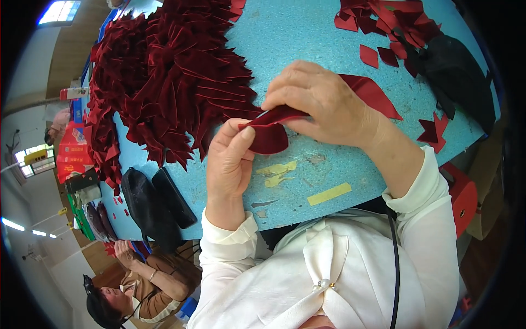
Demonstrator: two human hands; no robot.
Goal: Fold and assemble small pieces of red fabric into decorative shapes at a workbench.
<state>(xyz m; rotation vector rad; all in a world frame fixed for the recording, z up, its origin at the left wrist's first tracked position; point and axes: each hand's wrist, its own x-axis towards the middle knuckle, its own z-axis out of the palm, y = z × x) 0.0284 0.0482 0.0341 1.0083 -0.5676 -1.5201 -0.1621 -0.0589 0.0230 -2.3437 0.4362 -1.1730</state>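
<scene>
left hand [231, 153] and right hand [320, 104] pinched a folded dark-red velvet ribbon [272, 140] above the blue counter [285, 33], velvet ribbon pile [181, 82] toward eleven o'clock, red packaging [74, 156] at nine bore unreadable print

Two hands are counted, one left grip [233, 153] and one right grip [323, 101], with one looped dark-red ribbon [271, 140]. On one blue counter [296, 33], two black bags [145, 205], one flat black rectangular object [174, 198] and one straight yellow strip [329, 194] are counted. The heaped dark-red pieces [186, 77] and overlapping red scraps [402, 24] cannot be counted exactly. One co-worker [161, 282] is seen at lower left.
</scene>
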